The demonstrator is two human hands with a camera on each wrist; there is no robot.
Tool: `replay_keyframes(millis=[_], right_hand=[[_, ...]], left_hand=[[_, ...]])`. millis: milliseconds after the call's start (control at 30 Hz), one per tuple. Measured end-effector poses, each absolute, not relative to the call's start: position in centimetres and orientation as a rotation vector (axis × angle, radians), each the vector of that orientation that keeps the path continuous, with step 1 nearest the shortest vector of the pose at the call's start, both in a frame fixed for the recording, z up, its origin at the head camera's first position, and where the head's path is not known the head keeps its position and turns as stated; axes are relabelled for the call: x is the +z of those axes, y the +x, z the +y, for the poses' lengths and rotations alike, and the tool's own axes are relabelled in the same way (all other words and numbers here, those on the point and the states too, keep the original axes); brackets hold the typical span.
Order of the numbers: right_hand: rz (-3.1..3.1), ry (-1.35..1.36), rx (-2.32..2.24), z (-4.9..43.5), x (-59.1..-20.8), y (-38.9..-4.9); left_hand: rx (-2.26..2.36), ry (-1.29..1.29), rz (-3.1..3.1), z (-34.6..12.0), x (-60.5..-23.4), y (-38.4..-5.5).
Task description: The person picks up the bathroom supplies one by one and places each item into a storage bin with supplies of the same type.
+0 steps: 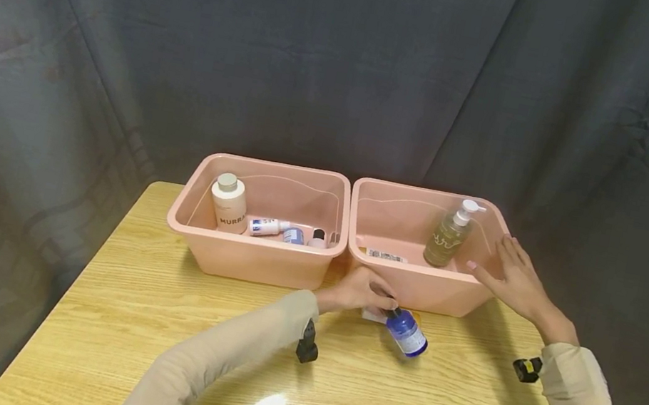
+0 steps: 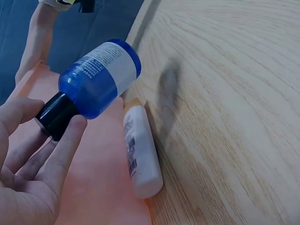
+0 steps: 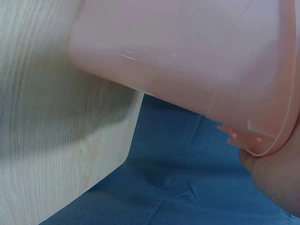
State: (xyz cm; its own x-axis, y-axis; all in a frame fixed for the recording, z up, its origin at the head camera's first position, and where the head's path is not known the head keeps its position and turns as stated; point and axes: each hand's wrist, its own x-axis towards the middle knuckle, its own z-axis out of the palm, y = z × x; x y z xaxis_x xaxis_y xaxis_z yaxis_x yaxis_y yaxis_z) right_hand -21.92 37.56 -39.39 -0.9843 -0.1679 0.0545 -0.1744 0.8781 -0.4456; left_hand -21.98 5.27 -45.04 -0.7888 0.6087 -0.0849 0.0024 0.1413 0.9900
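My left hand (image 1: 357, 289) pinches a blue bottle (image 1: 407, 334) by its black cap (image 2: 57, 115), thumb on one side and fingers on the other. The bottle is tilted and held over the table, its shadow falling apart from it. Just beyond lies a white bottle (image 2: 141, 152) with an orange end, along the front of the right pink bin (image 1: 414, 285). My right hand (image 1: 516, 280) rests on that bin's right rim, fingers extended and thumb reaching over the inside. Inside the bin are an olive-green pump bottle (image 1: 445, 242) and a flat labelled item (image 1: 383, 255).
Beside it stands the left pink bin (image 1: 255, 263), holding a large white bottle (image 1: 229, 204), a small white tube (image 1: 266, 226), a blue-labelled item (image 1: 294, 235) and a black-capped bottle (image 1: 318, 238). A dark curtain (image 1: 298, 53) hangs behind the wooden table (image 1: 148, 316).
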Motion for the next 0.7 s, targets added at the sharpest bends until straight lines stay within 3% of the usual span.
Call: replay_keyframes(millis=[700], right_hand=[[-3.023,0.29,0.719,37.7,-39.4,-21.9]], left_hand=[[1.803,0.544,1.765,6.0,-43.6,-20.9]])
